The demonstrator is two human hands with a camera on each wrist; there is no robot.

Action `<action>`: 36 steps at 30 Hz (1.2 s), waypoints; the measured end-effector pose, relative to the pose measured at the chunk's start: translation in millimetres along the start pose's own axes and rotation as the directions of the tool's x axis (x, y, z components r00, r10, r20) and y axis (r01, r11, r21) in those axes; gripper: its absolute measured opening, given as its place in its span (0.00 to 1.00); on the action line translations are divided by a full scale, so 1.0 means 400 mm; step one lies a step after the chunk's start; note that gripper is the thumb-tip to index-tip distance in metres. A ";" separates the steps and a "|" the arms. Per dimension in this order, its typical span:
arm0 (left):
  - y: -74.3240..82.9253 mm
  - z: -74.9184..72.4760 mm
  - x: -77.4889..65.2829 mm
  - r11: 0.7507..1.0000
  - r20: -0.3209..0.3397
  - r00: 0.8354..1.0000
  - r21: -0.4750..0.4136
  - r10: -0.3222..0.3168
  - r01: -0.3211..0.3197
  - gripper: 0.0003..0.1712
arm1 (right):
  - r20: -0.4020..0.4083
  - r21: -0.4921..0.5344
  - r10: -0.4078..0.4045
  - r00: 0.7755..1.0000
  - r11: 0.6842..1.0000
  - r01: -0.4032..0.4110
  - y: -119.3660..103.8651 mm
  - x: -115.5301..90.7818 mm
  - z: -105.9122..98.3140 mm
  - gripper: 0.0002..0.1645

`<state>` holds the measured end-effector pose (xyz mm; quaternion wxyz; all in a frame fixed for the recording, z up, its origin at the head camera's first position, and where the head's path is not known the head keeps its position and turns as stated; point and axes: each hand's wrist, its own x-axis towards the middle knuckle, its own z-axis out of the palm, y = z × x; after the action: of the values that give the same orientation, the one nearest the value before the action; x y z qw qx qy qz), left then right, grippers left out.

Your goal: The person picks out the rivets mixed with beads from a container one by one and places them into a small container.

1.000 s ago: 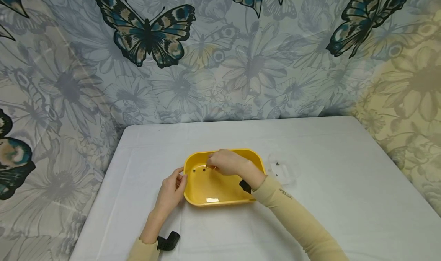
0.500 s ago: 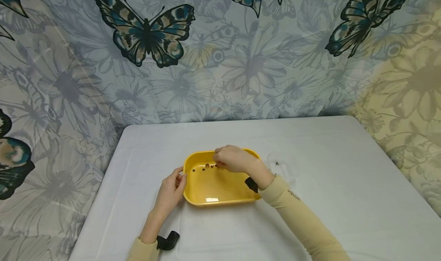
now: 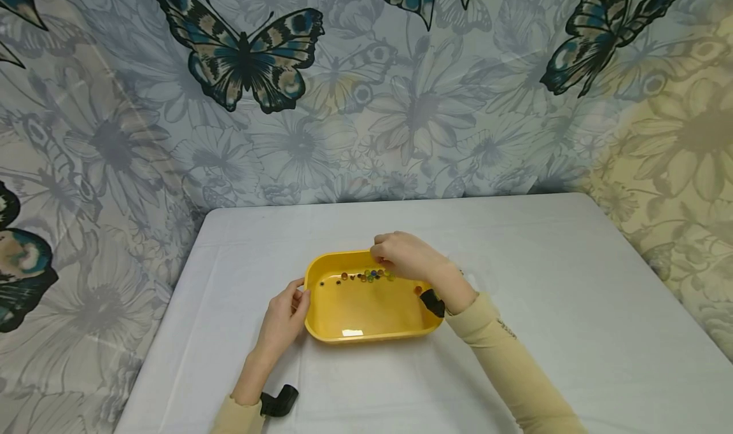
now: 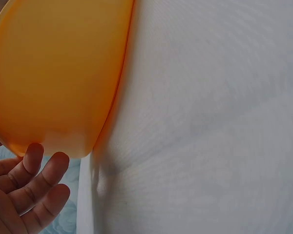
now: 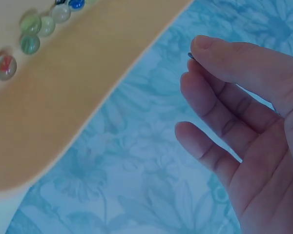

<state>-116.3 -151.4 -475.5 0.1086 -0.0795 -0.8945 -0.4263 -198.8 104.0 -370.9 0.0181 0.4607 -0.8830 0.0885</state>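
Note:
A yellow tray (image 3: 366,316) lies on the table, and my left hand (image 3: 289,313) holds its left rim. In the left wrist view the fingers (image 4: 56,168) bend at the tray's edge. Glass marbles (image 3: 370,277) of several colours sit in a row along the tray's back side. Two small dark pieces (image 3: 338,282) lie to their left. Over the tray's back right rim is my right hand (image 3: 406,254). Its thumb and forefinger pinch a tiny dark piece (image 5: 191,56), mostly hidden, kind unclear. An orange marble (image 3: 418,289) lies nearer the tray's right end.
The table (image 3: 515,243) has a white cloth. A clear container is largely hidden behind my right wrist, with a small dark speck (image 3: 462,272) showing there. Butterfly-patterned fabric (image 3: 366,135) hangs behind the table. Black camera mounts (image 3: 279,400) sit on both wrists.
My right hand has moved right and back from inside the tray to its back right rim, uncovering the row of marbles. The left hand and the tray have stayed put.

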 end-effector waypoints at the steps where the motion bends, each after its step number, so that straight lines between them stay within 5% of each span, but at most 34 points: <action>1: 0.000 0.000 0.000 1.000 0.001 1.000 -0.002 -0.002 0.002 0.16 | -0.003 0.001 0.004 1.000 1.000 -0.004 0.001 -0.004 -0.004 0.12; 36: 0.002 0.000 -0.001 1.000 0.002 1.000 0.004 -0.008 0.008 0.17 | -0.073 0.084 0.192 0.979 0.979 -0.186 0.072 -0.153 -0.041 0.10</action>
<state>-115.8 -150.9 -475.3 0.1060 -0.0759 -0.8958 -0.4250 -188.1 172.5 -365.7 0.0278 0.3712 -0.9172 0.1423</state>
